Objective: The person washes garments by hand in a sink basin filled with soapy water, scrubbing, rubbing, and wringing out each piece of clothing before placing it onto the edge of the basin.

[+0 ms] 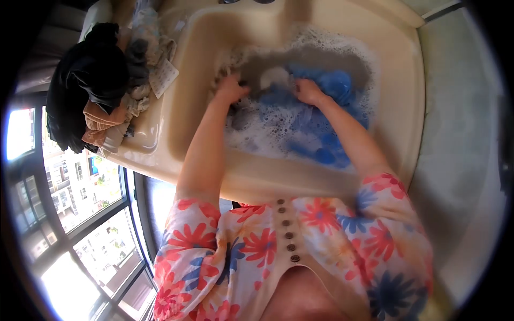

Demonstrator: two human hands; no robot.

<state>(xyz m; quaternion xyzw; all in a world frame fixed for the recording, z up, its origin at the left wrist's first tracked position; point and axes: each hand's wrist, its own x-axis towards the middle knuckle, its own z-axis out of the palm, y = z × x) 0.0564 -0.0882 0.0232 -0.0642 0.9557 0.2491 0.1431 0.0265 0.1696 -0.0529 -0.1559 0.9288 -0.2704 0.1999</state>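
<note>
Soapy water fills the beige basin (184,88), and a blue cloth (336,85) lies partly under the suds. My left hand (231,90) is at the basin's left side, its fingers curled at the water beside a dark cloth; what it grips is too blurred to tell. Near the middle, my right hand (308,91) is closed at the left part of the blue cloth, with its fingertips pinched. A whitish bulge of cloth (274,78) shows between the hands, just left of the right one.
Black clothing (88,80) is heaped on the left ledge, with brown fabric (101,116) below it and a pale tag-like piece (164,78) beside it. A window (80,198) stands at the lower left. A pale wall (455,107) borders the basin's right side.
</note>
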